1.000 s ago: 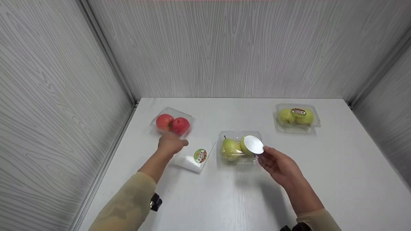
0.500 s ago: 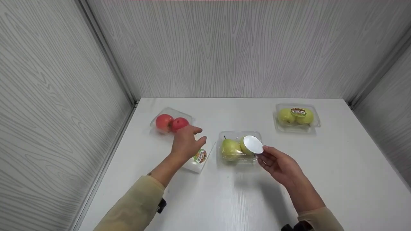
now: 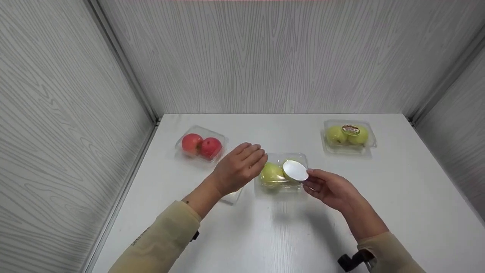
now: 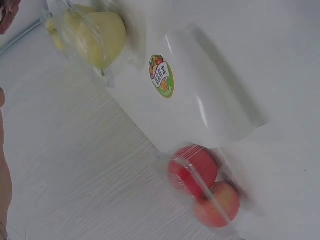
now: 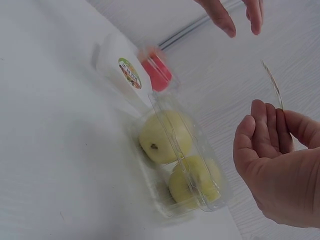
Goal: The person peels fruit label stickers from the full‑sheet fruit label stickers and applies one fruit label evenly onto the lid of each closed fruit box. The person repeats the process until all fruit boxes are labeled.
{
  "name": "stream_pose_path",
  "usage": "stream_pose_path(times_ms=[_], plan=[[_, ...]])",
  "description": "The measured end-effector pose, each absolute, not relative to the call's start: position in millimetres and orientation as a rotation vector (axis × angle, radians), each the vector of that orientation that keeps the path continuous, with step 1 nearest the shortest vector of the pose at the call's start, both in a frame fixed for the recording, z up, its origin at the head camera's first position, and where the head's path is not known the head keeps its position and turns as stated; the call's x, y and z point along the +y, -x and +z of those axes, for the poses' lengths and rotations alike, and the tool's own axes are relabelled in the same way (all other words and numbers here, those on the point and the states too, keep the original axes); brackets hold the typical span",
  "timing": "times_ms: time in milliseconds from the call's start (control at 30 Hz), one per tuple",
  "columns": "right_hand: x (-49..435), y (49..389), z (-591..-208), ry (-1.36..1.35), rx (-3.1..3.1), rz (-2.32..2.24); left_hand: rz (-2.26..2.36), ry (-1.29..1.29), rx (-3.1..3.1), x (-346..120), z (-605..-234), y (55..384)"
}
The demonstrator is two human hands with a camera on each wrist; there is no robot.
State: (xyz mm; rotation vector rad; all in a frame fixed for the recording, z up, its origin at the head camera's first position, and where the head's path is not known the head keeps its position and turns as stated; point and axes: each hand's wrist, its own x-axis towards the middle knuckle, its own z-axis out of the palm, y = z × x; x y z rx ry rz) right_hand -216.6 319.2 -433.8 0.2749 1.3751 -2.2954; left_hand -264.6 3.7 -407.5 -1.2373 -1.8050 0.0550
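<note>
My right hand (image 3: 329,189) pinches an oval sticker (image 3: 295,170) by its edge, its white face up. In the right wrist view the sticker (image 5: 272,82) shows nearly edge-on. Below it stands a clear plastic clamshell box (image 3: 282,187) with two yellow-green pears (image 5: 167,135) inside and a closed lid. My left hand (image 3: 240,168) is in the air left of the sticker, fingers extended and holding nothing. Under it lies a curled white sticker sheet (image 4: 200,85) bearing one oval fruit label (image 4: 161,76), mostly hidden by the hand in the head view.
At the back left is a clear box (image 3: 201,146) of two red apples (image 3: 211,148). A labelled box of pears (image 3: 349,136) stands at the back right. Grey wood-grain panels (image 3: 265,57) wall in the white table (image 3: 265,242) at the back and sides.
My left hand has moved right from beside the apple box, over the sticker sheet, toward the sticker. The right hand stays nearly still with the sticker.
</note>
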Motion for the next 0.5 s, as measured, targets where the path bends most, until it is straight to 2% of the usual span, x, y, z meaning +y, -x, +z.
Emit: stream_pose_path(times_ms=[233,500], plan=[[320,225,-433,-0.233,1.409,-2.193,0.305,1.375,-1.589,9,-406,263],[316,230,-434,-0.172,1.453,-2.091,0.356,1.426,-1.521,14,-410,262]])
